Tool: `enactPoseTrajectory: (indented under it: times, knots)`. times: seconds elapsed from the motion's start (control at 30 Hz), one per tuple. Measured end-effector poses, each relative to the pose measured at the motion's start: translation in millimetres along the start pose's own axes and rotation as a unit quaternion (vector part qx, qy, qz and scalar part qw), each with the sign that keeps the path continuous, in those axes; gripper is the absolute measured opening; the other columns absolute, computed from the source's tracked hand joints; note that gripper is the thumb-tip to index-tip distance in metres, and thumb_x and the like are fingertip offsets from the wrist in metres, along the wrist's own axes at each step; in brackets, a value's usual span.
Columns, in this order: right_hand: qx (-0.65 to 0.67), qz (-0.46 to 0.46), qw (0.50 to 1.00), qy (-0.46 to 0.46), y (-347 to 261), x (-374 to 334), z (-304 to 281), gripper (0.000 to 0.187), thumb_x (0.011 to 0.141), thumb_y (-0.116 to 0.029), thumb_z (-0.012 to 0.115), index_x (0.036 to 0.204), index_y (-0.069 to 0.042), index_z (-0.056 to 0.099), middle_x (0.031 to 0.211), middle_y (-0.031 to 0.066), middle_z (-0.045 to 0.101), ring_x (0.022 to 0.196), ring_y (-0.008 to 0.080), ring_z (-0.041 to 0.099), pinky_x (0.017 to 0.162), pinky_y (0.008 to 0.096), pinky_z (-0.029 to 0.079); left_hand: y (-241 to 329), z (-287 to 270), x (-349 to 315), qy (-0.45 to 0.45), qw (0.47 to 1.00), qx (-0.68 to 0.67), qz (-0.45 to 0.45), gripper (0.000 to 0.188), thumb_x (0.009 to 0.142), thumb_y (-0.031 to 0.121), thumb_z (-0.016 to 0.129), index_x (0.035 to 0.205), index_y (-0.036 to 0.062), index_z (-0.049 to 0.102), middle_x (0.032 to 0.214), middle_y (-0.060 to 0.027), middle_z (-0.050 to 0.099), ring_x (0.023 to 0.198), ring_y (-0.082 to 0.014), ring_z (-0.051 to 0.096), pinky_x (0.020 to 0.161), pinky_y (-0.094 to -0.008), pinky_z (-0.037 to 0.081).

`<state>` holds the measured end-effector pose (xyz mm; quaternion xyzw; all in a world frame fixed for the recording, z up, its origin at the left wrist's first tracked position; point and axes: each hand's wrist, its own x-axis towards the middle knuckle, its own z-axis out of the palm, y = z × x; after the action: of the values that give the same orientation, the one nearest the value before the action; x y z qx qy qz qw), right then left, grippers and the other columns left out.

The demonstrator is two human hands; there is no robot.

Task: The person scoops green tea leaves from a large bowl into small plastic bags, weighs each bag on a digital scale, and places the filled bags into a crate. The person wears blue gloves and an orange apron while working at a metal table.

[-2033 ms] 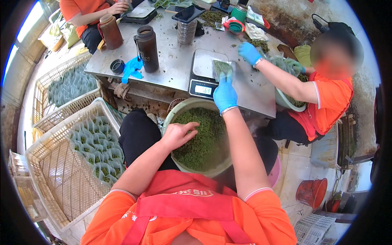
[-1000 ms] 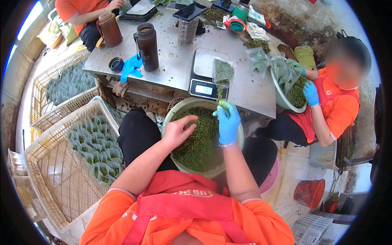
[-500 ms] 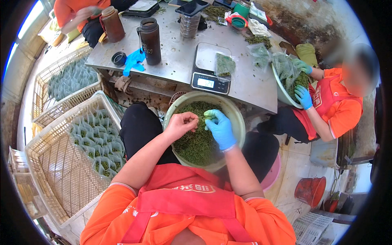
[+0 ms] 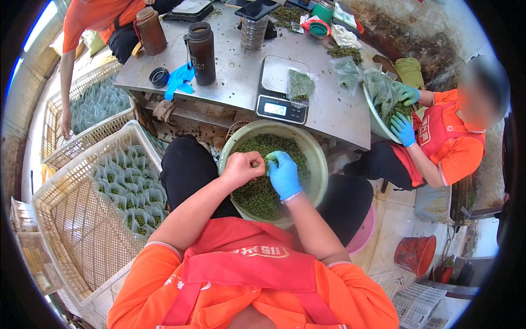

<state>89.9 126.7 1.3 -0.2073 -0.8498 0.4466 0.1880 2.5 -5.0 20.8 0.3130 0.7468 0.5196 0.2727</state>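
A pale green basin (image 4: 319,164) heaped with small green peppercorn-like berries (image 4: 262,192) sits between my knees. Over the heap, my bare left hand (image 4: 244,166) is closed, thumb and fingertips pinched together. My right hand (image 4: 283,174), in a blue glove with green-stained fingertips, is also closed, its fingertips almost meeting the left ones. Whatever lies between the fingers is too small or hidden to make out. Beyond the basin, a digital scale (image 4: 281,107) stands at the metal table's (image 4: 235,88) near edge, with a filled clear bag (image 4: 301,85) resting partly on it.
To my left are a crate (image 4: 82,230) of upright filled bags and a second bag-filled crate (image 4: 52,156). A dark bottle (image 4: 201,55) and a blue glove (image 4: 179,81) lie on the table. At right, a co-worker's gloved hands (image 4: 403,129) are in another basin (image 4: 378,122).
My right hand has moved left, bringing its fingertips close to my left hand. At upper left, another person's arm has reached down to the far crate.
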Motion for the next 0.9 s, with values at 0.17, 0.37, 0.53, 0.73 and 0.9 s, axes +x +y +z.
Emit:
enactPoseTrajectory:
  times: [0.17, 0.37, 0.53, 0.73, 0.9]
  knots:
    - [0.015, 0.039, 0.999, -0.033, -1.6, 1.6, 4.2, 0.01, 0.077, -0.001, 0.058, 0.086, -0.002, 0.059, 0.078, 0.0165, 0.062, 0.07, 0.0301, 0.062, 0.063, 0.038, 0.049, -8.8, 1.6, 0.5, 0.058, 0.987, 0.104, 0.108, 0.005, 0.071, 0.007, 0.065, 0.074, 0.0035, 0.063, 0.059, -0.0015, 0.059, 0.047, -0.0074, 0.055, 0.046, -0.0238, 0.044]
    - [0.268, 0.179, 0.936, -0.143, -32.0, 1.1, -26.4, 0.005, 0.083, -0.002, 0.058, 0.088, -0.001, 0.059, 0.066, 0.0044, 0.059, 0.048, 0.0118, 0.056, 0.043, 0.0238, 0.045, 1.6, -9.7, -0.4, 0.132, 0.984, 0.119, 0.022, 0.013, 0.066, 0.022, 0.067, 0.072, 0.0106, 0.064, 0.058, -0.0048, 0.057, 0.052, -0.0186, 0.057, 0.053, -0.0312, 0.045]
    - [0.344, 0.266, 0.882, -0.182, -33.3, -2.6, -28.5, 0.007, 0.083, -0.003, 0.058, 0.09, -0.002, 0.059, 0.069, 0.0038, 0.06, 0.05, 0.0105, 0.057, 0.044, 0.0237, 0.046, 4.1, -8.7, -4.1, 0.139, 0.982, 0.125, 0.01, 0.011, 0.066, 0.02, 0.068, 0.072, 0.0105, 0.065, 0.054, -0.0028, 0.055, 0.048, -0.0158, 0.054, 0.05, -0.0292, 0.044]
    - [0.197, 0.227, 0.944, -0.133, -2.9, -2.7, -16.6, 0.006, 0.084, -0.003, 0.055, 0.089, -0.002, 0.059, 0.069, 0.005, 0.061, 0.052, 0.0133, 0.059, 0.045, 0.0253, 0.048, -7.3, -1.0, -6.5, 0.106, 0.969, 0.165, 0.152, 0.011, 0.064, 0.018, 0.068, 0.071, 0.0107, 0.065, 0.057, -0.0046, 0.057, 0.052, -0.0201, 0.058, 0.052, -0.0312, 0.046]
    - [0.267, 0.28, 0.916, -0.11, 26.2, -7.2, -21.0, 0.009, 0.084, 0.0, 0.053, 0.091, -0.002, 0.059, 0.075, 0.0068, 0.061, 0.058, 0.0178, 0.063, 0.05, 0.0305, 0.053, -0.8, -0.1, -10.9, 0.085, 0.985, 0.11, 0.104, 0.011, 0.067, 0.017, 0.067, 0.073, 0.0083, 0.064, 0.06, -0.0063, 0.059, 0.054, -0.0173, 0.058, 0.053, -0.0293, 0.046]
